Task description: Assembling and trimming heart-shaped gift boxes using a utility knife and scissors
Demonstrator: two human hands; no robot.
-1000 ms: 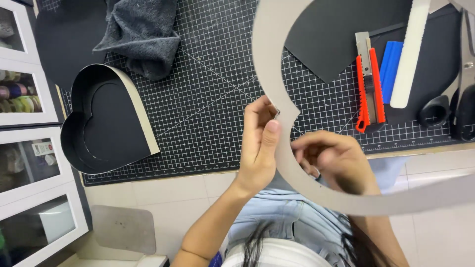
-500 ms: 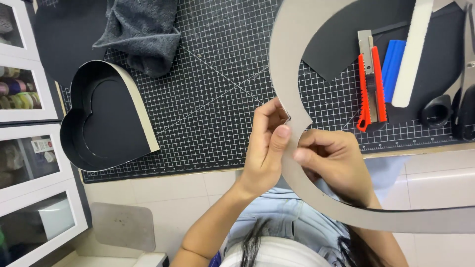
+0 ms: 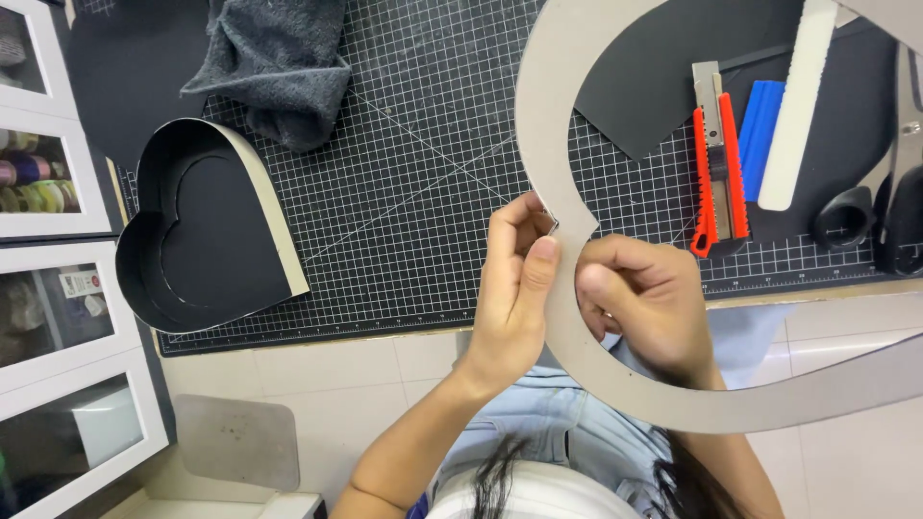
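Above the gridded cutting mat, you hold a grey cardboard heart outline up close to the camera, both hands pinched on it at the inward notch where its two lobes meet. Your left hand closes on the strip's outer edge, thumb pressed flat on the face and fingertips curled over the notch. Your right hand grips from inside the loop, fingers folded tight, thumb against the strip just beside the other thumb. Both forearms rise from the bottom of the frame, wrists bent toward each other.

By the look of it, the outline is already cut free as one continuous band; how its edges are finished cannot be told.

Well apart, on the mat's left side, a black heart-shaped box sits with its wall standing and a pale strip showing along its right edge, so that part appears assembled. A dark grey cloth lies crumpled above it. To the right rest an orange utility knife, a blue tool and a white strip, all on black card. Scissors lie at the far right edge. White glass-fronted cabinets stand at left.
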